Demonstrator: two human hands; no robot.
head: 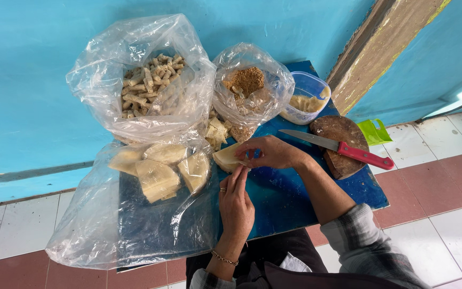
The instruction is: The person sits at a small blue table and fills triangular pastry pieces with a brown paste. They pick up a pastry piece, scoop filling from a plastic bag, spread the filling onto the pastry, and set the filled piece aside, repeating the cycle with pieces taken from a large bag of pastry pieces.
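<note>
We hold a pale folded wrapper (228, 158) over the blue table (290, 206), our right hand (275, 152) pinching its edge, our left hand (236, 202) with fingers together touching it from below. Rolling evenly would likely keep it tight. Just beside lie bagged wrappers (159, 174); a red-handled knife (343, 148) rests on a round board (343, 134), clear of us.

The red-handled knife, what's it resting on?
The red-handled knife lies across a round dark wooden board, blade tip reaching over the blue tabletop. The board part beneath the knife is hidden, as is the table under the board.
</note>
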